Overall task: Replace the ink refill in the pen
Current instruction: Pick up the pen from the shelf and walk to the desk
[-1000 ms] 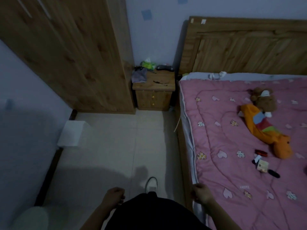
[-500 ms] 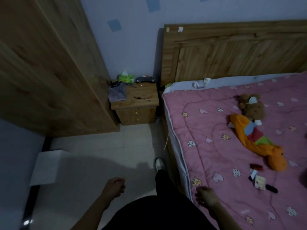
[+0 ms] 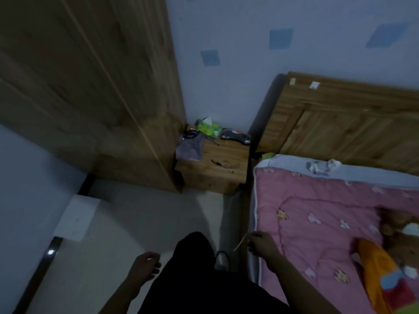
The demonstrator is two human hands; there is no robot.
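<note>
A thin dark pen-like object (image 3: 221, 165) lies on top of the wooden nightstand (image 3: 235, 155) in the corner between wardrobe and bed. A second thin dark stick (image 3: 212, 141) lies further back on it. My left hand (image 3: 145, 266) hangs beside my leg over the floor, fingers loosely curled and holding nothing. At the bed's left edge my right hand (image 3: 260, 243) hovers over the pink quilt (image 3: 317, 200), also loosely curled and empty. Both hands are well short of the nightstand.
The nightstand also carries a grey cloth (image 3: 190, 148), a green tissue pack (image 3: 207, 128) and a dark flat device (image 3: 235, 135). A tall wooden wardrobe (image 3: 90, 87) stands left, a white box (image 3: 77, 218) by the wall, and plush toys (image 3: 390, 268) lie on the bed.
I have stepped forward along the bed, so the nightstand is nearer. The small items on the quilt have left the view. Both hands stay low and empty.
</note>
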